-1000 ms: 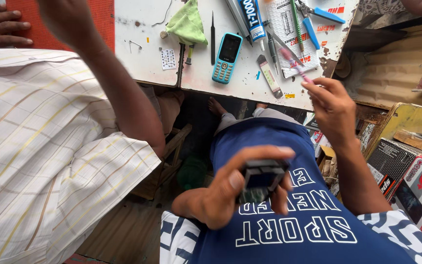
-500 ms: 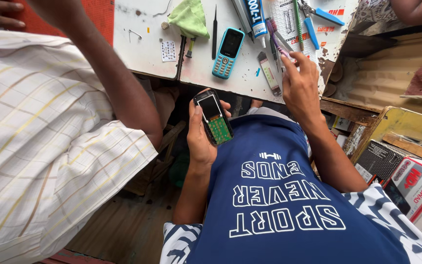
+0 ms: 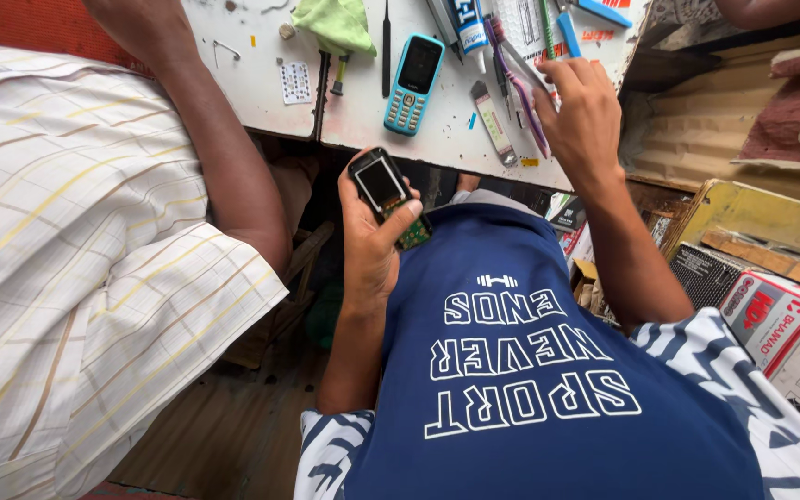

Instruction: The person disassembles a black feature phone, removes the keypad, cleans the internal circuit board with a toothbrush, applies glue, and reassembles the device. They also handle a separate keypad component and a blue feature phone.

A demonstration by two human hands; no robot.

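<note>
Left hand has tilted the opened phone screen-up since before.

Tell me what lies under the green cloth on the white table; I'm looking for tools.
A dark tool handle pokes out from below the green cloth on the white table. Its other end is covered by the cloth, as is anything else lying beneath.

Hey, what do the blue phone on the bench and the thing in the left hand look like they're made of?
Blue phone: seemingly moulded plastic, glossy turquoise shell with a dark glassy screen and pale keys. Opened phone in the left hand: a dark shiny screen in a black frame, likely plastic, with bare green circuit board showing below it. The right hand rests on the white bench.
</note>
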